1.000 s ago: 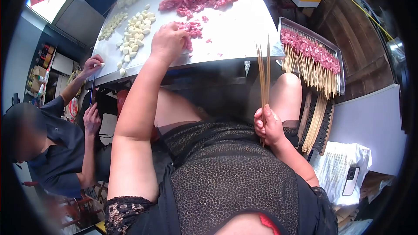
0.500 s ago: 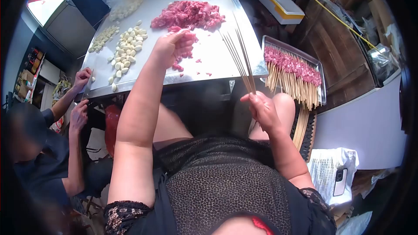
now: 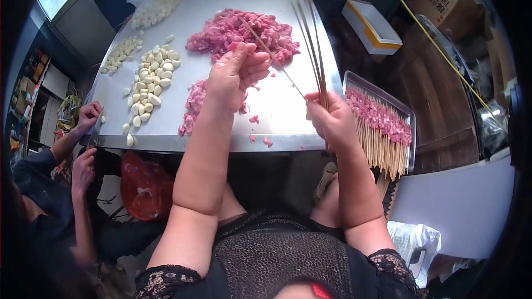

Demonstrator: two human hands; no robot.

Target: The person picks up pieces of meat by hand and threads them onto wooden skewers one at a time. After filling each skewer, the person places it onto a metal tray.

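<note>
My left hand is turned palm up in front of the pile of raw pink meat, thumb and forefinger closed on what looks like a small piece of meat. Several thin skewers stand up out of my right hand, whose fingers are closed around them. One single skewer slants from its fingertips across to the left hand, passing by the fingers. Under my left wrist lies a smaller heap of meat, with small scraps nearby on the white table.
Peeled garlic cloves and a bag of garlic lie left. A co-worker's hands hold a knife at the table's left corner. To the right sit a tray of loaded meat skewers and a white-yellow box.
My right hand has risen toward the table, bringing the skewers up, and one skewer now angles toward the left hand. My left hand has drawn slightly back and right from the pile.
</note>
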